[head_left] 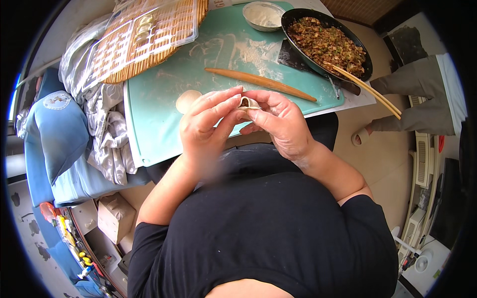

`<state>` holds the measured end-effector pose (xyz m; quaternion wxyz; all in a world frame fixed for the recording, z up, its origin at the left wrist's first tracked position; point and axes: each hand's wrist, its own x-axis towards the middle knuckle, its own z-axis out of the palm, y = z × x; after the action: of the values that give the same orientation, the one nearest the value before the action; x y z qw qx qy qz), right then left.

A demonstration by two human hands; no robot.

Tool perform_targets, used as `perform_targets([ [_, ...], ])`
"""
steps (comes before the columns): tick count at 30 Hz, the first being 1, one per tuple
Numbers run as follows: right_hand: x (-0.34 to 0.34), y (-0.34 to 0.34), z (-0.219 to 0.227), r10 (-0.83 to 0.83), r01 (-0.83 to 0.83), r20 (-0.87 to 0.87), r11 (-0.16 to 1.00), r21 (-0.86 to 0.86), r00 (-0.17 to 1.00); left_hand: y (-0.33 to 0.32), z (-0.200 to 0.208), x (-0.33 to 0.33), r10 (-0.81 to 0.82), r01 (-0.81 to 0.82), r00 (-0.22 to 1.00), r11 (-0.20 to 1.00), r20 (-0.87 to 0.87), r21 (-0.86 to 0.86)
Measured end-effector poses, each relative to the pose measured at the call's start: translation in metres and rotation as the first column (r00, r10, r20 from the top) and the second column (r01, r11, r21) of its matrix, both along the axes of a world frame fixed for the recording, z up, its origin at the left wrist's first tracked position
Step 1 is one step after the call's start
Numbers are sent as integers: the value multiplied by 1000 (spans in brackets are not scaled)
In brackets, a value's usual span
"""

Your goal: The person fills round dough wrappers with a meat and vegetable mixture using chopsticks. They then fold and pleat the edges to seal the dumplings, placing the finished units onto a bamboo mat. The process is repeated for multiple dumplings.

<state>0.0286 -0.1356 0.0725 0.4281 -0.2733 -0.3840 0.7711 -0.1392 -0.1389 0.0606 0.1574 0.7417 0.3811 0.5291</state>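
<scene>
Turquoise mat [154, 111] bears a flat dough round [187, 102]. Left hand [205, 115], fingers curled, pinches one side of a partly closed dumpling [252, 104] held over the mat; right hand [279, 118], likewise curled, pinches its other side.

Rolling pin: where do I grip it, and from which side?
Probably at the middle of the rolling pin, from above, fingers across its width: it lies lengthwise on the mat, nothing covers it, and both ends taper thinner.
</scene>
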Motion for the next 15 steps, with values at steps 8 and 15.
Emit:
perform_targets([
  [8, -3, 1, -2, 32, -33, 35, 999, 17, 999, 1, 0, -4, 164, -118, 968, 966, -192, 229],
  [15, -3, 1, -1, 53, -53, 46, 999, -4, 998, -2, 1, -8, 168, -110, 951, 968, -261, 224],
])
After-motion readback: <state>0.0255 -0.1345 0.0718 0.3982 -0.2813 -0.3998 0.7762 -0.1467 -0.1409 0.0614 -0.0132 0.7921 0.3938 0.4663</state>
